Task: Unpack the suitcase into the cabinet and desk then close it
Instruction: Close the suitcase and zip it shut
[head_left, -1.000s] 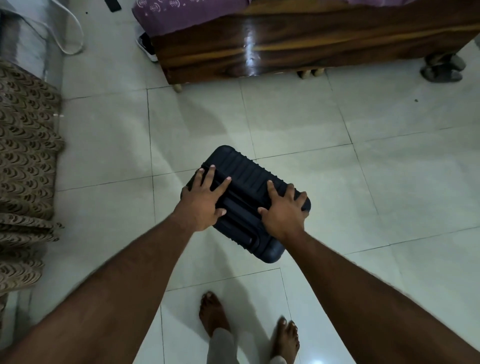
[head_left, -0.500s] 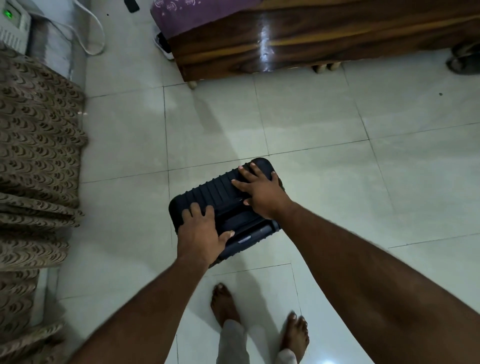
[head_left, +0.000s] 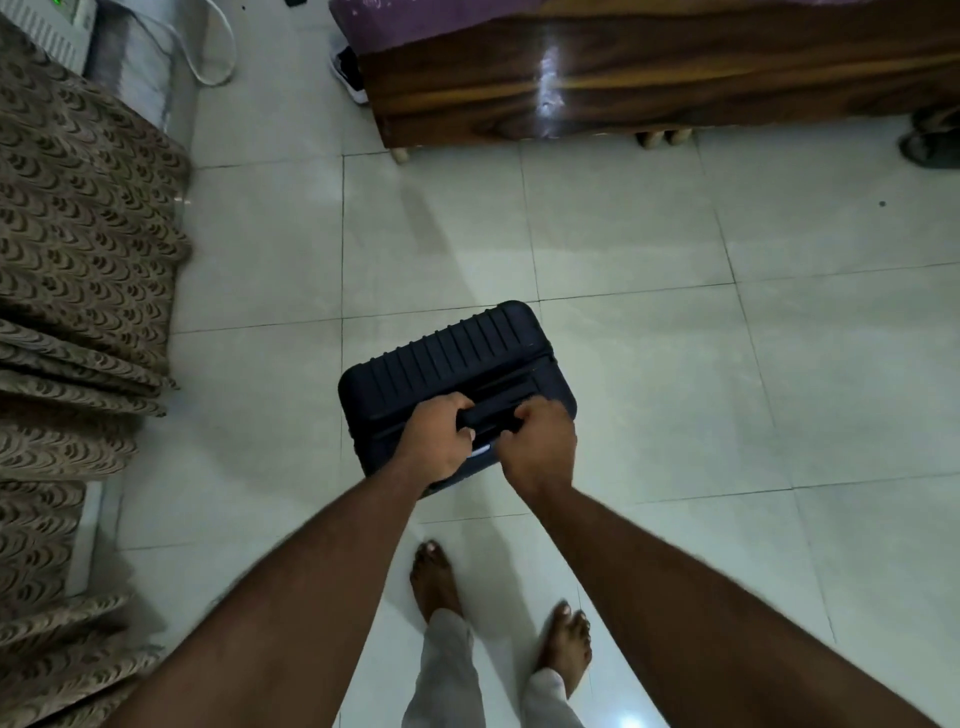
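Both grips, left hand (head_left: 435, 435) and right hand (head_left: 540, 440), clasp the handle (head_left: 488, 417) atop the upright suitcase (head_left: 452, 358); its top runs left-right.

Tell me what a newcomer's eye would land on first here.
First, the dark ribbed hard-shell suitcase at the centre of the pale tiled floor, closed, with the left hand and right hand both gripping its black top handle. Next, the glossy brown wooden bed frame at the top, and the brown patterned fabric on the left.
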